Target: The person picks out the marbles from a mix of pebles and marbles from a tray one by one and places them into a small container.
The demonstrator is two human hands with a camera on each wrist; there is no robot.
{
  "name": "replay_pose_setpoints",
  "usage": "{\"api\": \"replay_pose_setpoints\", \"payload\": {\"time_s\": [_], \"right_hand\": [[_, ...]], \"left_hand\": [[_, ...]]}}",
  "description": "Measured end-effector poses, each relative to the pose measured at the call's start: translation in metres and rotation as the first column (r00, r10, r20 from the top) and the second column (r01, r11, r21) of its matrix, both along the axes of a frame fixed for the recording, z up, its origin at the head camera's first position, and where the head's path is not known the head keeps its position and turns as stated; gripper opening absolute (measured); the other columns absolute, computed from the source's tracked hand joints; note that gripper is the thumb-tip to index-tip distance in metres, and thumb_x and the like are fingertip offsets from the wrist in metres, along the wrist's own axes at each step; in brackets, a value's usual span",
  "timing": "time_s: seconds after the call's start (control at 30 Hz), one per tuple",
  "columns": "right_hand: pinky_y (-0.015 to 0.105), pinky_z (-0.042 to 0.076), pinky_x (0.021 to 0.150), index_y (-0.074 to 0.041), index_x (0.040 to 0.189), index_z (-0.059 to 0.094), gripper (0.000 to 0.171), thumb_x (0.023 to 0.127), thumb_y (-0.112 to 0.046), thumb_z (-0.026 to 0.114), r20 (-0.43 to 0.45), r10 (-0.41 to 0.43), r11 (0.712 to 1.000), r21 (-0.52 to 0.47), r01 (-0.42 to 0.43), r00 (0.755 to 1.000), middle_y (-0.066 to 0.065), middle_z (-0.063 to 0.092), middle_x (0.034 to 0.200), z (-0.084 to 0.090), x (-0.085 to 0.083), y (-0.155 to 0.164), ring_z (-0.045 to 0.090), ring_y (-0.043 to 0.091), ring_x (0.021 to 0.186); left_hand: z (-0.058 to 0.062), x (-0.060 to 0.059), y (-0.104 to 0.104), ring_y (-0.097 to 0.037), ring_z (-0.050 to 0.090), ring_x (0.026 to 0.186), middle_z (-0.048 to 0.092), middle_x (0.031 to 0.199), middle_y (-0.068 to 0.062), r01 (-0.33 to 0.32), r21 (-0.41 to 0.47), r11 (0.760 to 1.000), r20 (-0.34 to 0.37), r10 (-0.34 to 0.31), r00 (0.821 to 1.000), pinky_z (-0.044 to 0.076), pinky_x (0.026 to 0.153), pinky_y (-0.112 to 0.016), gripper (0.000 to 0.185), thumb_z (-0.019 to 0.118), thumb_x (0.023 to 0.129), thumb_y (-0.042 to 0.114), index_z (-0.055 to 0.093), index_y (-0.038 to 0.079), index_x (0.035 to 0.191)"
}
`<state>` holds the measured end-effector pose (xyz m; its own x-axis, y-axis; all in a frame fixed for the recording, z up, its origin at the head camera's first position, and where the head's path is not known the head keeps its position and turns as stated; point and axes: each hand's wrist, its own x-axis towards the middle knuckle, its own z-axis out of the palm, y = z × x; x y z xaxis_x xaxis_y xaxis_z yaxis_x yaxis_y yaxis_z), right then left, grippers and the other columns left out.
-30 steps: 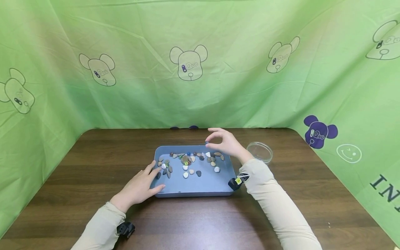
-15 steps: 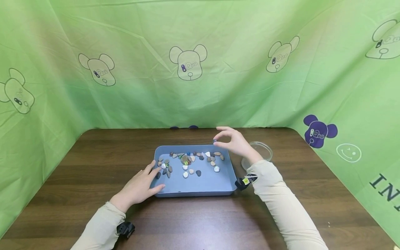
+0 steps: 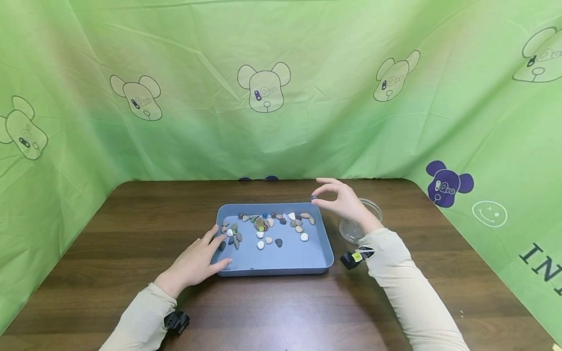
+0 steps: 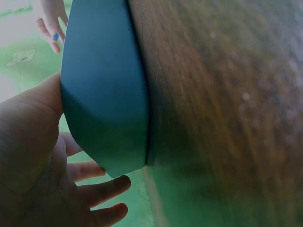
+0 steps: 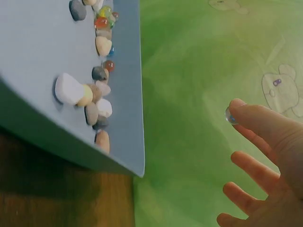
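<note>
My right hand point(image 3: 344, 199) pinches a small glass marble point(image 5: 231, 116), clear with blue inside, between thumb and index finger. Its other fingers are spread. The hand is raised over the back right corner of a blue rectangular tray point(image 3: 281, 261). At the tray's left side rests my left hand point(image 3: 195, 261), fingers spread across the rim and the thumb along the near corner. Pebbles in white, grey and tan lie in the tray, among them a white pebble point(image 3: 304, 237) and a dark grey pebble point(image 3: 278, 242). Coloured marbles, such as an orange marble point(image 5: 101, 22), sit between them.
A clear round container point(image 3: 351, 231) stands on the table right of the tray, partly hidden behind my right hand and wrist. The brown wooden table point(image 3: 281, 312) extends around the tray. A green printed cloth point(image 3: 197, 122) hangs behind and at both sides.
My right hand has moved to the right with the marble, from above the tray's back edge to its right corner, close to the clear container. The left hand stays in place.
</note>
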<state>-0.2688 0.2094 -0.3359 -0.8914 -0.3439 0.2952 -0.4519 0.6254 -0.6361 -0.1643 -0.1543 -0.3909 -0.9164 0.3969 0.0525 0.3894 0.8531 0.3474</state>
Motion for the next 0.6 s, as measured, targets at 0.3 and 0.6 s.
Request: {"api": "replay_pose_setpoints", "payload": {"time_s": [0.3, 0.6], "right_hand": [[0.054, 0.027, 0.111, -0.008, 0.097, 0.07, 0.02, 0.08, -0.019, 0.073, -0.012, -0.063, 0.998, -0.009, 0.063, 0.998, 0.016, 0.049, 0.138, -0.001, 0.004, 0.021, 0.038, 0.037, 0.133], [0.053, 0.034, 0.106, -0.006, 0.097, 0.07, 0.02, 0.08, -0.018, 0.072, -0.043, -0.123, 0.992, -0.008, 0.122, 0.992, 0.018, 0.051, 0.136, 0.0, 0.007, 0.039, 0.04, 0.038, 0.131]], "left_hand": [[0.001, 0.0, 0.0, -0.04, 0.043, 0.13, 0.029, 0.149, -0.026, 0.003, 0.003, 1.0, -0.005, -0.003, 1.0, 0.033, 0.107, -0.056, 0.061, 0.057, 0.09, 0.039, 0.045, 0.0, 0.136], [0.0, 0.0, 0.0, -0.04, 0.044, 0.129, 0.029, 0.149, -0.026, 0.006, 0.002, 1.0, -0.01, -0.006, 1.0, 0.034, 0.107, -0.056, 0.061, 0.057, 0.09, 0.039, 0.046, 0.0, 0.136]]}}
